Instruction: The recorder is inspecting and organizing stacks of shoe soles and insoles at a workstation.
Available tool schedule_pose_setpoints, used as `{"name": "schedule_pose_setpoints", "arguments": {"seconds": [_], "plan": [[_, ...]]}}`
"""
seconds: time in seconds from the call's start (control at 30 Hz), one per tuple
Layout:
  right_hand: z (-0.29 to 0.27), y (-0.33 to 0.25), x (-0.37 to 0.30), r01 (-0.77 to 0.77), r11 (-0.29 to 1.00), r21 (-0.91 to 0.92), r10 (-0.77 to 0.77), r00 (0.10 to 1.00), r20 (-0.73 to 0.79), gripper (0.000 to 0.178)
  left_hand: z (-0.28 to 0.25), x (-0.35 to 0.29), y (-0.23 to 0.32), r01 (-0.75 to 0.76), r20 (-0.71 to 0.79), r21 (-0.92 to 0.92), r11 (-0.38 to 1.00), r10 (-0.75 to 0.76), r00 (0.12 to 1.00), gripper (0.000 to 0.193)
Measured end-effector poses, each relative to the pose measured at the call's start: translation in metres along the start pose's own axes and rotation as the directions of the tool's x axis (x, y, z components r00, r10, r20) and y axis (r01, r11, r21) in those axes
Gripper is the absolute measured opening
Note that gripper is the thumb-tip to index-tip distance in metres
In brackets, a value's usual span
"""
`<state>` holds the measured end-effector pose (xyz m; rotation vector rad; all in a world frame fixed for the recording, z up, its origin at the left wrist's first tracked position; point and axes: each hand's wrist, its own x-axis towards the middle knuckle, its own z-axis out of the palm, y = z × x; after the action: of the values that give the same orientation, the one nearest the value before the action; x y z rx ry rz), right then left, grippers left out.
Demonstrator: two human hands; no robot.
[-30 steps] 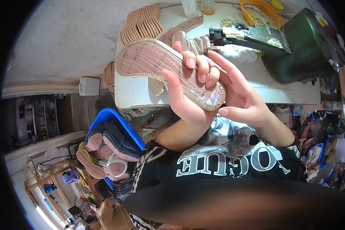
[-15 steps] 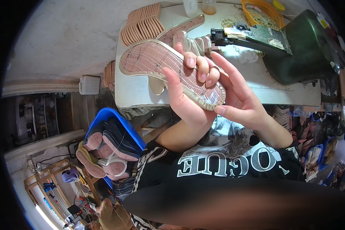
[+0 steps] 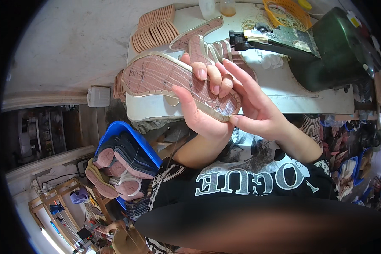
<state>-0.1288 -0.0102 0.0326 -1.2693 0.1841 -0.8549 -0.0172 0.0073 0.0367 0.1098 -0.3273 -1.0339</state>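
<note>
A shoe insole (image 3: 156,76) with a pinkish, line-patterned underside and a pale gold edging is held up, tilted, above the near part of the table. My left hand (image 3: 205,120) is closed round its narrower middle and near end, thumb along the near edge and fingers curled over the far edge. At the right end, the thumb of my right hand (image 3: 260,106) presses on the gathered edging, while its longer fingers stretch up behind the insole. Beyond my hands lie more gold-edged insoles (image 3: 197,46), partly hidden, and a single one (image 3: 199,34) lying flat.
A stack of tan insoles (image 3: 154,25) stands at the table's (image 3: 300,106) far left. A dark green machine (image 3: 326,55) with a protruding arm takes up the right, near an orange basket (image 3: 285,12) of bands. A blue crate (image 3: 122,129) of soles is at lower left.
Both my hands and the insole have shifted slightly left, and the grip looks the same. A person at lower left has moved, an arm now showing.
</note>
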Motion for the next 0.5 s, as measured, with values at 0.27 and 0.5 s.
{"name": "schedule_pose_setpoints", "arguments": {"seconds": [0.27,0.5], "plan": [[-0.013,-0.019,-0.01,0.112,0.936,0.332,-0.003,0.95,-0.311,0.069,-0.003,0.008,0.017,0.038,0.077,-0.036,0.999,-0.035,0.996,0.052],[-0.026,-0.01,-0.017,0.112,0.798,0.592,0.079,0.955,-0.287,0.029,-0.004,0.008,0.017,0.1,0.138,-0.066,0.993,-0.09,0.986,0.052]]}}
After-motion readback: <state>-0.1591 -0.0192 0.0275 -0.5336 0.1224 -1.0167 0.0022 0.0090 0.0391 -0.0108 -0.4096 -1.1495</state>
